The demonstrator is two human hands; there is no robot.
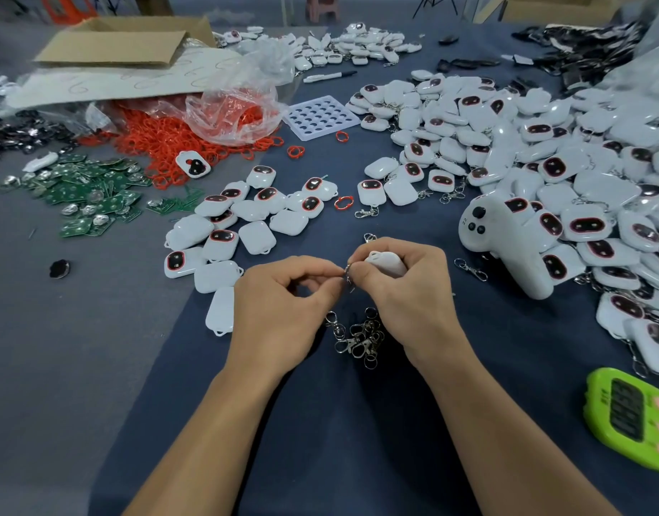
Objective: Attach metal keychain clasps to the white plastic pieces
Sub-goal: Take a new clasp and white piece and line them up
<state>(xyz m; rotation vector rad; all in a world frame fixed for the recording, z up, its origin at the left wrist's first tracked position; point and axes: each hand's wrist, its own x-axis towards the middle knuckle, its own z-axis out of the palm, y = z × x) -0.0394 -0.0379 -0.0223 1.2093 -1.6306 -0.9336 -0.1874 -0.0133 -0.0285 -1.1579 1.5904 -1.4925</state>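
My right hand grips a white plastic piece, most of it hidden by the fingers. My left hand pinches a small metal clasp at the piece's edge, where both thumbs meet. A loose heap of metal clasps lies on the dark cloth just below my hands. Several white pieces without clasps sit to the left of my hands. A large pile of white pieces, many with clasps, spreads across the right.
A white controller rests against the right pile. Red rings spill from a plastic bag at upper left, beside green circuit boards. A green timer lies at lower right; a white tray and cardboard box sit further back.
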